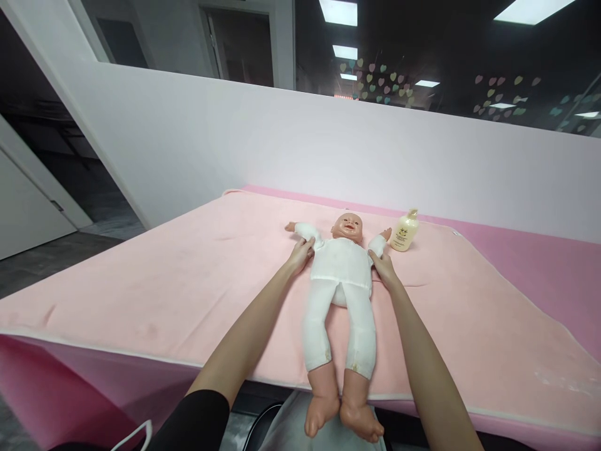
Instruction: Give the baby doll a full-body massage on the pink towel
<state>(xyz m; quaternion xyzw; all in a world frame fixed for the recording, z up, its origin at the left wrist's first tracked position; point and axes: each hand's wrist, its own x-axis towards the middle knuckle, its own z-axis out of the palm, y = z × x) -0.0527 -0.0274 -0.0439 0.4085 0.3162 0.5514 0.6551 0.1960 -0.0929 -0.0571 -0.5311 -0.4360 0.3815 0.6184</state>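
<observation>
A baby doll [341, 266] with a white cloth body lies on its back on a pink blanket, face up, its arms spread. Its bare feet stick out past the near edge. My left hand [300, 255] is closed round the doll's upper arm on the left side, close to the armpit. On the other side, my right hand [384, 268] grips the opposite upper arm, with the thumb on top. Fingers of both hands are partly hidden under the doll's arms. A pale yellow pump bottle [404, 232] stands upright beside the doll's hand on the right.
The pink blanket [188, 275] covers most of the table. A pink table surface [539, 263] shows at the right. Behind it rises a white wall [188, 138] with dark glass above, dotted with heart stickers. At far left stands a white door [28, 207].
</observation>
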